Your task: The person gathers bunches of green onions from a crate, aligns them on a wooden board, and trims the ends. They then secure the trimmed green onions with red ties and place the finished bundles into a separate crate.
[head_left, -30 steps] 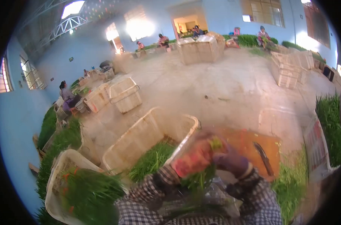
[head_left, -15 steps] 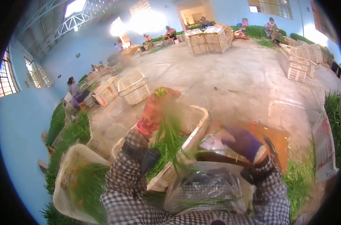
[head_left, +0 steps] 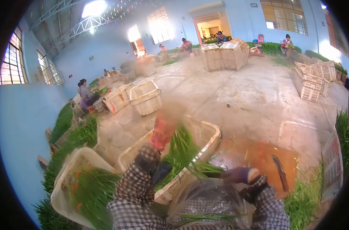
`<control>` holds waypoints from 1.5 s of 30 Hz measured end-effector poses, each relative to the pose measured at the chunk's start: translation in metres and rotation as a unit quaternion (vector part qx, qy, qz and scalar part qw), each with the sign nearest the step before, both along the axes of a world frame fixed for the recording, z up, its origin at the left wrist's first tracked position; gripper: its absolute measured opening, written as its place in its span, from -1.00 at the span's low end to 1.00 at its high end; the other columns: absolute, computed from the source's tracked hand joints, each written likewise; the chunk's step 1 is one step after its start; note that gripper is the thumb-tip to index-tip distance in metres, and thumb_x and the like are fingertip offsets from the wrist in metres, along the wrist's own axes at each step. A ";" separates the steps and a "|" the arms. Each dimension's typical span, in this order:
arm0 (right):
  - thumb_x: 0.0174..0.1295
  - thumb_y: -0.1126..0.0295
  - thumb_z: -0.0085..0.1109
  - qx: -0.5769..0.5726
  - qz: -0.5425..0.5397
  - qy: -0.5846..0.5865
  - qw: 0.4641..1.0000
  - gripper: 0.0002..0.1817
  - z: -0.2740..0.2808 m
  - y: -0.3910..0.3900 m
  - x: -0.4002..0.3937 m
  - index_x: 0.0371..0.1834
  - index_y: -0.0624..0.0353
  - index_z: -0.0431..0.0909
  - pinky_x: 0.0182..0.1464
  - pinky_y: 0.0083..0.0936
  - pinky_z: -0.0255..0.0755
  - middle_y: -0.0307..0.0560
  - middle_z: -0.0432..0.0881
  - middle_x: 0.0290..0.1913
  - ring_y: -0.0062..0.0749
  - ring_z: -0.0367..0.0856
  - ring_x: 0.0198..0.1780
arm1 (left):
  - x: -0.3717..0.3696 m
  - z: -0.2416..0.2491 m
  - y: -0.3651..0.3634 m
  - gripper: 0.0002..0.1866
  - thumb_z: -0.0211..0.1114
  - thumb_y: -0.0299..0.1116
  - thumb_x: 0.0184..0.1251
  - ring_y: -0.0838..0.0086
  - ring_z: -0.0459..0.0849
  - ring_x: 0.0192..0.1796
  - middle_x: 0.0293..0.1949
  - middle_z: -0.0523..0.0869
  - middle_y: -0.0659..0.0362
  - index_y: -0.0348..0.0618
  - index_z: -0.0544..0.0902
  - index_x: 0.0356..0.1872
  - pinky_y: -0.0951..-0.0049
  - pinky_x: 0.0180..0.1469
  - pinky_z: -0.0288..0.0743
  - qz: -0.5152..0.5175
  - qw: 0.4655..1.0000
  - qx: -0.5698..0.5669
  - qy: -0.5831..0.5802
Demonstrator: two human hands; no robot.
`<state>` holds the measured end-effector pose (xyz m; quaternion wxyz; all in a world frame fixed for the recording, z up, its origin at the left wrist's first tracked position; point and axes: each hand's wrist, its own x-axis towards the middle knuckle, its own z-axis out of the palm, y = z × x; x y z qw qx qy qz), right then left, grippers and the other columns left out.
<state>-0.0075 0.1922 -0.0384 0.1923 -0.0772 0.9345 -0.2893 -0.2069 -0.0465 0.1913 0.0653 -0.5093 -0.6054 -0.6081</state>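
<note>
My left hand (head_left: pixel 163 132), in a red patterned glove, is closed round a bunch of long green chives (head_left: pixel 182 143). Its upper part is smeared, and the leaves hang over a white plastic crate (head_left: pixel 209 143). Low on the right, my right hand (head_left: pixel 237 175) wears a purple glove. Green leaf ends (head_left: pixel 207 168) run from the bunch into its curled fingers, which are partly blurred. A clear plastic sheet (head_left: pixel 209 195) covers my lap, with a few loose leaves on it. Beside my right hand, a knife (head_left: pixel 280 172) lies on a brown board (head_left: pixel 255 153).
A second white crate (head_left: pixel 63 188) with tied green bundles stands at left. Cut greens (head_left: pixel 307 191) lie at right. Stacked crates (head_left: pixel 224 57) stand farther off on the concrete floor (head_left: pixel 205 88). Several people sit along the walls among piles of greens.
My left hand has lowered with the chives over the crate. My right hand has moved down and left, off the board to the leaf ends. The view has tilted up slightly.
</note>
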 end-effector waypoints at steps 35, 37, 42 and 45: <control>0.01 0.21 0.41 -0.414 -0.251 0.451 0.750 -0.21 0.151 -0.066 -0.029 0.30 0.22 0.25 0.19 -0.39 0.35 0.11 0.50 0.10 -0.23 0.48 0.18 | 0.117 0.023 0.101 -0.53 0.21 -0.41 0.34 0.36 0.58 -0.14 -0.24 0.57 0.11 -0.17 0.26 0.20 0.33 0.01 0.50 -0.296 0.927 0.131 -0.191; 0.05 0.16 0.37 -0.370 -0.328 0.367 0.788 -0.32 0.140 -0.065 -0.024 0.23 0.17 0.35 0.07 -0.41 0.45 0.06 0.59 -0.02 -0.25 0.59 0.04 | 0.118 0.026 0.106 -0.59 0.16 -0.42 0.39 0.35 0.58 -0.15 -0.24 0.55 0.12 -0.16 0.27 0.19 0.28 0.03 0.51 -0.223 0.945 0.149 -0.186; 0.21 0.18 0.10 -0.016 -0.312 0.449 0.837 -0.69 0.159 0.009 0.011 -0.04 0.08 0.49 -0.09 -0.23 0.50 0.07 0.62 -0.12 0.00 0.61 -0.07 | 0.073 -0.007 0.132 -0.66 0.14 -0.43 0.39 0.28 0.61 -0.08 -0.16 0.58 0.08 -0.11 0.33 0.14 0.19 0.10 0.54 -0.184 0.894 0.233 -0.336; 0.22 0.20 0.03 0.187 -0.298 0.301 0.886 -0.73 0.185 0.059 0.039 -0.10 0.04 0.52 -0.12 -0.21 0.50 0.06 0.64 -0.18 -0.02 0.62 -0.11 | 0.045 -0.086 0.170 -0.77 0.11 -0.41 0.41 0.20 0.60 0.05 -0.01 0.60 0.03 -0.06 0.44 0.05 0.08 0.18 0.49 -0.245 0.848 0.223 -0.414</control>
